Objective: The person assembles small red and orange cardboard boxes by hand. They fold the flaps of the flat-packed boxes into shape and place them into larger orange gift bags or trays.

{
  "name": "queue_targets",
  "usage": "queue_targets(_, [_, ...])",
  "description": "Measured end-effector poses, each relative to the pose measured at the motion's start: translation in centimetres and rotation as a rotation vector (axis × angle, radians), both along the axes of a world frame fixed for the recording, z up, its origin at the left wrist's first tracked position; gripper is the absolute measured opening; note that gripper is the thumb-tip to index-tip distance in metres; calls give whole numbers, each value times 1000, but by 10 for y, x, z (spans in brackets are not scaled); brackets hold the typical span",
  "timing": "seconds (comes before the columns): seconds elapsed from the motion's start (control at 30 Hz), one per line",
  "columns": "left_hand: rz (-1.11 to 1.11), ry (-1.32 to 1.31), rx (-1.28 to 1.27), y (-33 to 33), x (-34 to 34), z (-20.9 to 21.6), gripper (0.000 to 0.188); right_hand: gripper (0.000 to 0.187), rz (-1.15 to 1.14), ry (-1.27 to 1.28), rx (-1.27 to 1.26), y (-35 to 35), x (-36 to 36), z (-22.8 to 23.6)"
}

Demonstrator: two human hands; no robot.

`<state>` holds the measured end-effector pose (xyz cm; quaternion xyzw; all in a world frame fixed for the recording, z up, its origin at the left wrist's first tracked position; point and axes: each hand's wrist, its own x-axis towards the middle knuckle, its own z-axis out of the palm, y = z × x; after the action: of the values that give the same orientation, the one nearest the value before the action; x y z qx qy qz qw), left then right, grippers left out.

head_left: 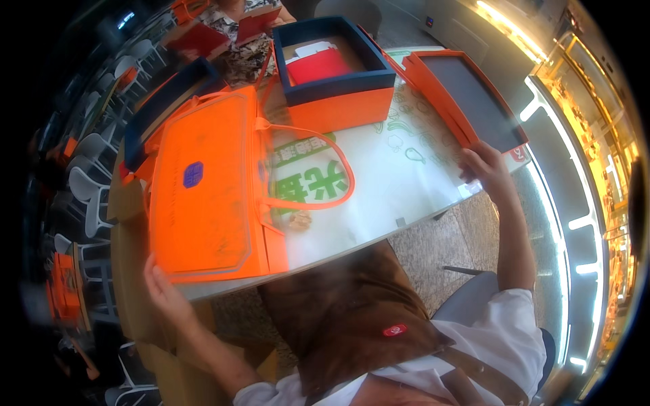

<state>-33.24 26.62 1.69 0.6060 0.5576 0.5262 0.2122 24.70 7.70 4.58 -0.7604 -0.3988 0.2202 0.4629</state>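
Observation:
A bright orange gift box (210, 183) with a blue emblem and orange loop handles (345, 169) lies at the left of the table, its near edge reaching the table's front. My left hand (168, 294) holds its near left corner, with part of the fingers hidden along the edge. To the right, my right hand (486, 169) is beside the near corner of a shallow orange tray-like box (467, 95) with a grey inside. Its fingers are loosely bent and apart, with nothing visible between them. A deeper orange box with a dark blue rim (345, 88) stands at the far middle, holding a red packet (318, 66).
The white table (379, 196) has green printing and a small tan scrap (299, 220). Behind the gift box sits another dark blue box (166, 111). Across the table a person holds dark red panels (259, 24). Cardboard boxes (132, 271) stand at left; a lit display case (582, 169) is at right.

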Motion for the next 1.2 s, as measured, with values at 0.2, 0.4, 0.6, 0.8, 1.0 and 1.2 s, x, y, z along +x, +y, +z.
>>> queue_targets(0.2, [38, 30, 52, 1, 0, -8, 40, 28, 240, -795, 175, 151, -49, 27])
queue_targets(0.4, [-43, 36, 29, 0, -6, -12, 45, 32, 295, -1109, 26, 243, -52, 19])
queue_targets(0.6, [-89, -25, 117, -12, -5, -18, 42, 54, 302, -710, -211, 245, -50, 38])
queue_targets(0.8, [-204, -47, 162, -17, -3, -26, 67, 58, 346, -866, -416, 285, -42, 53])
queue_targets(1.0, [-203, -65, 110, -27, 8, -22, 74, 61, 467, -938, -508, 324, -22, 24])
queue_targets(1.2, [-194, -75, 135, -31, 4, -25, 74, 53, 404, -892, -469, 317, -47, 34])
